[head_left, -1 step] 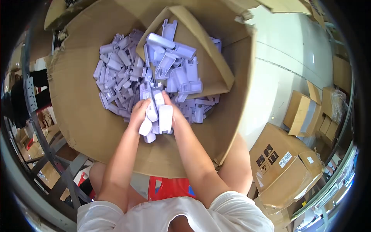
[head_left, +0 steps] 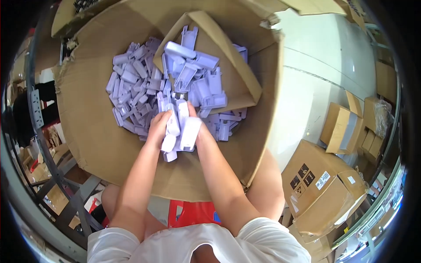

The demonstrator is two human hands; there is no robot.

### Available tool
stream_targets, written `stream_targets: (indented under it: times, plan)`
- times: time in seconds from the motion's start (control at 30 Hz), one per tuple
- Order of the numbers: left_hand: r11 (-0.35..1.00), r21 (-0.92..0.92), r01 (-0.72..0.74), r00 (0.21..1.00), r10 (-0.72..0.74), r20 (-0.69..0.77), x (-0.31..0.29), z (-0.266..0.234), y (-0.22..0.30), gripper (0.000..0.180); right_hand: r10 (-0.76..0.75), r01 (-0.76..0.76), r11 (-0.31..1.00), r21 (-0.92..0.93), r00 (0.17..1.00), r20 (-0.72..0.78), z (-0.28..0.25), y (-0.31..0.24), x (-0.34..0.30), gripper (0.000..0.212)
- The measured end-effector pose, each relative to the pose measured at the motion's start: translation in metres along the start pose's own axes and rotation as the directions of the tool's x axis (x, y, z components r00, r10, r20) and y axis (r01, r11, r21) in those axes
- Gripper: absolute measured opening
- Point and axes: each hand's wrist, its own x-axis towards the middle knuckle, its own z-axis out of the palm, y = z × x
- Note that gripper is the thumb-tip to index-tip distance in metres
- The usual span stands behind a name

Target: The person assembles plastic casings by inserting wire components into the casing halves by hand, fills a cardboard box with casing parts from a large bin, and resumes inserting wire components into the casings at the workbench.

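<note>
Both of my hands reach into a large cardboard box (head_left: 94, 153) with pale lavender plastic casings. My left hand (head_left: 158, 127) is closed around the left side of a clutch of casings (head_left: 173, 127). On the other side my right hand (head_left: 200, 131) closes on the same clutch, and a whitish casing (head_left: 190, 133) lies tilted against its palm. Part of the fingers of both hands is hidden behind the pieces. A loose pile of casings (head_left: 129, 76) fills the box's left side. More casings (head_left: 201, 87) lie in a smaller open carton (head_left: 237, 65) inside the big box.
A red plastic stool (head_left: 193, 214) shows below the box, between my legs. To the right stand a closed carton (head_left: 322, 188) and an open carton (head_left: 342, 127) on the pale floor (head_left: 315, 79). A metal rack with a power strip (head_left: 36, 107) runs along the left.
The whitish casing at my right hand has tilted and shifted slightly right. Both hands keep their hold, and the whole view has shifted a little.
</note>
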Motion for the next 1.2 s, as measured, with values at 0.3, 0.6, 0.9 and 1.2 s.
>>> stream_targets:
  times: [0.3, 0.6, 0.9, 1.2]
  plan:
    - [0.991, -0.126, 0.051, 0.977, -0.023, 0.213, 0.036, 0.096, 0.167, 0.068, -0.67, 0.629, 0.72, -0.292, 0.52, -0.53, 0.019, -0.077, -0.041, 0.045]
    - [0.968, 0.13, -0.216, 0.976, 0.21, 0.056, 0.058, 0.137, 0.134, 0.088, -0.97, 0.246, 0.222, -0.943, -0.04, -0.239, -0.059, -0.086, -0.023, 0.05]
    - [0.828, 0.394, -0.399, 0.905, 0.425, 0.022, 0.074, 0.113, 0.092, 0.088, -0.97, 0.397, 0.141, -0.907, 0.237, -0.047, -0.051, -0.078, -0.041, 0.035]
    - [0.656, 0.53, -0.538, 0.822, 0.546, 0.159, 0.027, 0.059, 0.105, 0.06, -0.329, 0.127, 0.68, -0.722, 0.933, -0.146, -0.054, -0.103, -0.009, 0.038]
